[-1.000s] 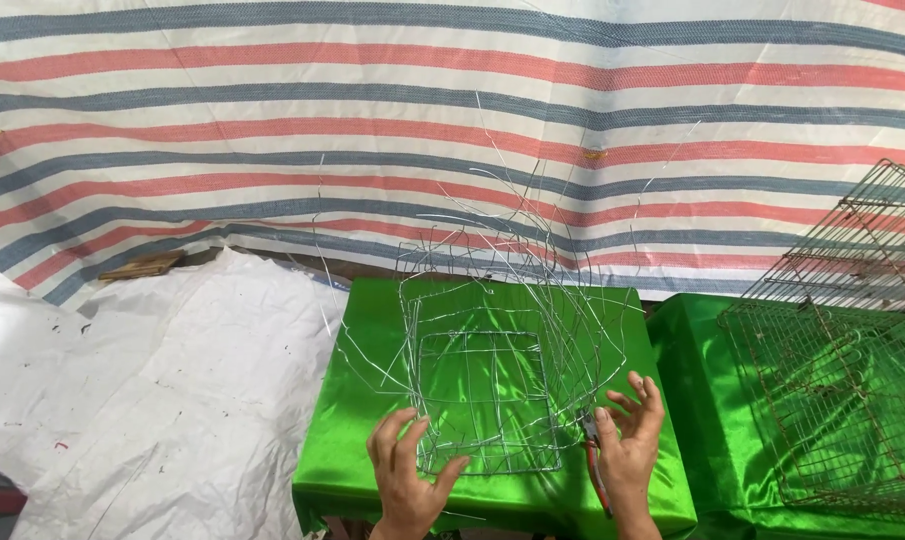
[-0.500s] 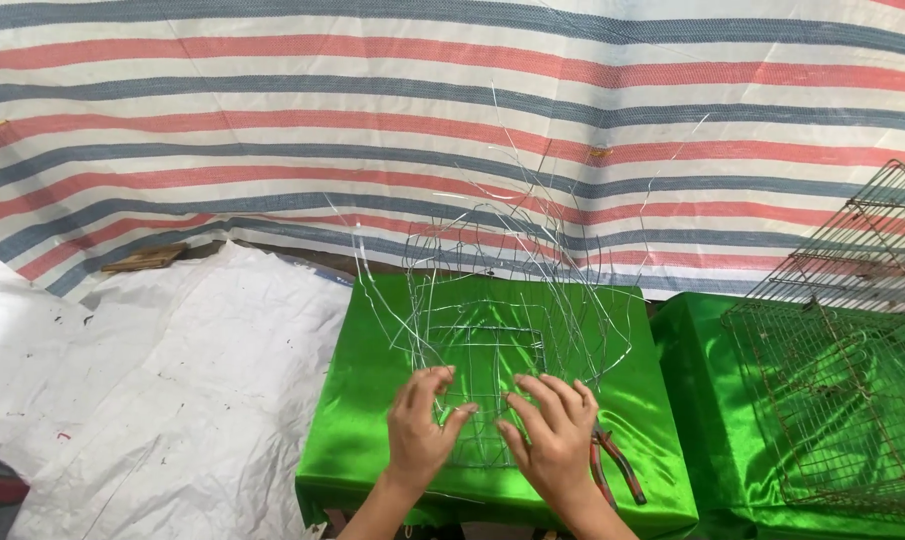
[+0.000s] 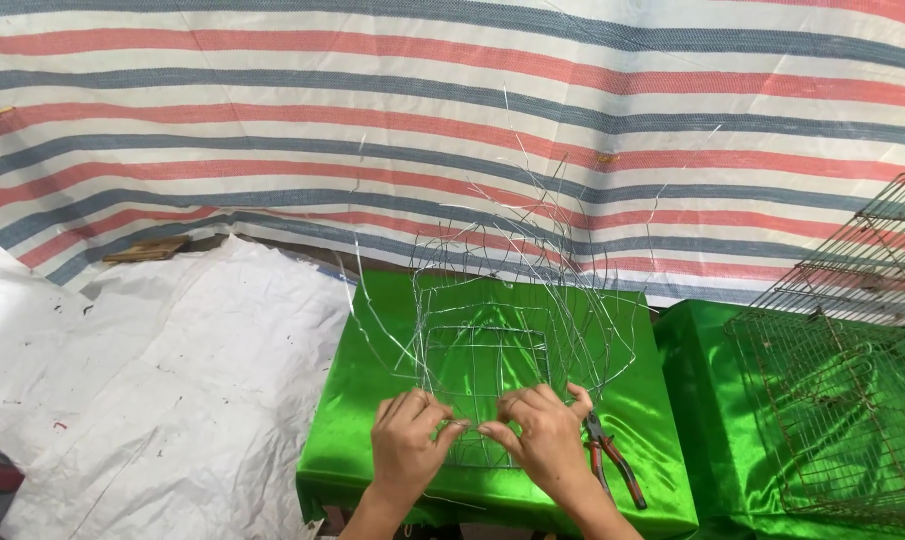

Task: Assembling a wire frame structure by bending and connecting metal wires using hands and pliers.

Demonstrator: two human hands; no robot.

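At the bottom centre of the frame, the left hand [image 3: 409,447] and right hand [image 3: 544,440] meet with fingers curled tight, pinching strands at the near edge of a wire frame [image 3: 487,355]. The frame sits on a green satin-covered block [image 3: 372,400]. Its square base and a few cross wires look formed, while many long ends stick up loose and unwoven, so most weaving seems left. Red-handled pliers [image 3: 612,462] lie just right of the hands. A striped tarp [image 3: 452,110] hangs behind; white sheeting [image 3: 152,400] covers the lower left; finished wire cages [image 3: 852,380] sit at right.

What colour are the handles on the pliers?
Red and black, on the pliers in the head view.
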